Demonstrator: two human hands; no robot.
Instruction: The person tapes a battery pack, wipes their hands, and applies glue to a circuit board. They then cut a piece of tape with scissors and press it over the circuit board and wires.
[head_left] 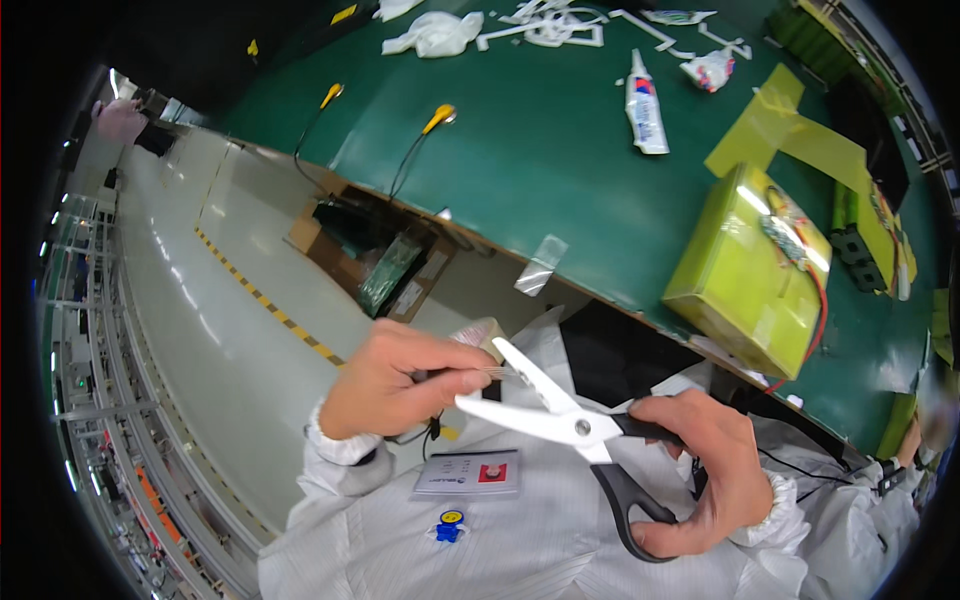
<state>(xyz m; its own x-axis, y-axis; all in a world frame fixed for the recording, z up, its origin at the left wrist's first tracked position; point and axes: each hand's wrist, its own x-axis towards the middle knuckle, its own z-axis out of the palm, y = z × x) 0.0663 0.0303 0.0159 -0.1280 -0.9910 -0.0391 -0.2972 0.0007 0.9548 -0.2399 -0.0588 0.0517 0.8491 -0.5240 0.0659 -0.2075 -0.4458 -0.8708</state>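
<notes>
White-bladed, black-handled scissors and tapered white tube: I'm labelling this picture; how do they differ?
The scissors are held in the right hand; the tube lies on the green table. The scissors have two open blades; the tube has one narrow tip. Both are partly white.

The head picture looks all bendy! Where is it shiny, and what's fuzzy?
Head view: the metal rack at left curves and the rim goes black, from the fisheye lens; head view: glare streaks the floor and whitens spots on the yellow block; head view: the far person at upper left is fuzzy, while the scissors look clearer.
</notes>
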